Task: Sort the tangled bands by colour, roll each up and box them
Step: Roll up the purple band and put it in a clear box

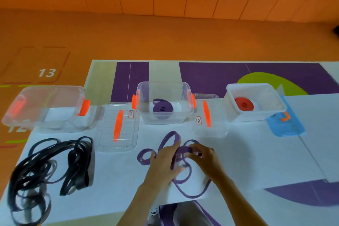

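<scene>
My right hand (203,156) pinches the loose purple band (184,149) with curled fingers. My left hand (163,159) lies on it, fingers fairly straight. The band sprawls in loops on the white table (256,152). Behind: purple roll (162,108) in the clear box (163,83), red roll (244,104) in the white box (253,115). Black bands (55,161) tangled at left.

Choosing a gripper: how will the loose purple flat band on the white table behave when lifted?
Probably floppy: the loose purple flat band lies in limp loops. Lifted, it likely droops and trails. Rolled, it seems to hold shape, like the purple coil in the clear plastic box.
</scene>
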